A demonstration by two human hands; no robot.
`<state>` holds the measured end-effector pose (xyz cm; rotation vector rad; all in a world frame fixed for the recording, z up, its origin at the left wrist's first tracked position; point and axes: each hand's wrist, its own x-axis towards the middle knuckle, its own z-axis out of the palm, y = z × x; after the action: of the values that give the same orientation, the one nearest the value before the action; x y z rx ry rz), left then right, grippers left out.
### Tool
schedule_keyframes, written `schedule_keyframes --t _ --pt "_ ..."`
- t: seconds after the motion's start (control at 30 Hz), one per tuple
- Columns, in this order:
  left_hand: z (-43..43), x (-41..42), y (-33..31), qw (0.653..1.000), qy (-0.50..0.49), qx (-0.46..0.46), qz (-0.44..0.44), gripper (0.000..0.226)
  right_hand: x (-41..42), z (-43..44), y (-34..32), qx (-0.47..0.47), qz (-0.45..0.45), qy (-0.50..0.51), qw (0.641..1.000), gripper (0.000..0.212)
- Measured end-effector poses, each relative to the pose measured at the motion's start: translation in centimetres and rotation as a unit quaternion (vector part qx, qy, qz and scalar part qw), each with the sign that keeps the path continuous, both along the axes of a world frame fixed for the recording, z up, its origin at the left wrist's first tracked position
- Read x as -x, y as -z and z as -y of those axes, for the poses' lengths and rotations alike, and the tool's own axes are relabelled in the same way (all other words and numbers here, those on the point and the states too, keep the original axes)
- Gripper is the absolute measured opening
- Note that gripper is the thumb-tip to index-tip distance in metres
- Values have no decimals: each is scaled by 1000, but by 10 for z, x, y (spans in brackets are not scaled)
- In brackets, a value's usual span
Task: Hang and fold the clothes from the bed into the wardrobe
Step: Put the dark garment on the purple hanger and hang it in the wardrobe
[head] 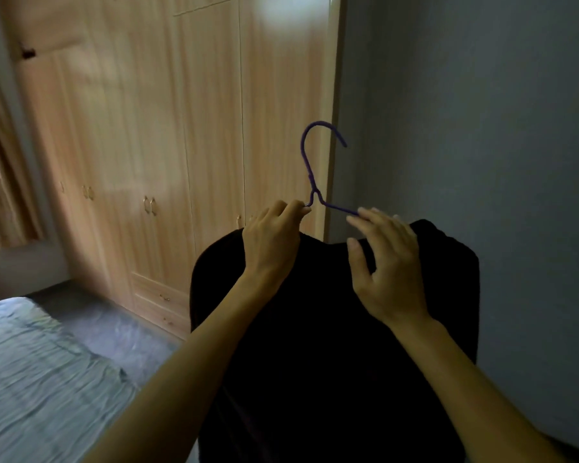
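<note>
Holding up, head view: dark garment (315, 329) draped over a purple hanger (307, 165), raised at chest height in front of the person, off the bed (30, 362), which lies at the lower left.

- Left hand (274, 242): fingers curled, pinching the hanger wire just below the twisted neck. It appears to carry the load.
- Right hand (388, 262): fingers loosely spread and mostly straight, tips touching the hanger's right shoulder wire, thumb down by the garment's neckline. No firm grip visible; looks like settling the cloth on the wire.
- Hanger: hook upright, its open end turned right toward the grey wall (482, 128). Long axis runs left to right across the view. The left shoulder is covered by cloth; part of the right wire shows bare.
- Wardrobe (214, 128): beyond and to the left of the hanger. Every door in view is closed, handles (150, 205) low on the left.

Judgement: the garment is nearly seated. The rail lies behind closed doors, so a door must open first. The left hand is nearer the wardrobe, but the right is the freer one.
</note>
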<state>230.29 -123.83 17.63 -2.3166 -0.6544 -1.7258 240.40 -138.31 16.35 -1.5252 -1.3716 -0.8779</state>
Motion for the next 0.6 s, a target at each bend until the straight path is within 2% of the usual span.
schedule_keyframes --t 0.13,0.27,0.4,0.6 --pt "-26 -55 2 997 -69 -22 -37 23 -63 -38 9 9 7 -76 997 41" --pt "-60 -93 -2 991 -125 -22 -46 16 -115 -83 3 34 2 -142 989 41" --pt "-102 -111 -5 986 -163 15 -43 14 -149 -132 0 31 -31 -207 977 41" --pt "-179 -127 0 973 -225 15 -51 17 -178 -227 6 55 -58 -252 964 43"
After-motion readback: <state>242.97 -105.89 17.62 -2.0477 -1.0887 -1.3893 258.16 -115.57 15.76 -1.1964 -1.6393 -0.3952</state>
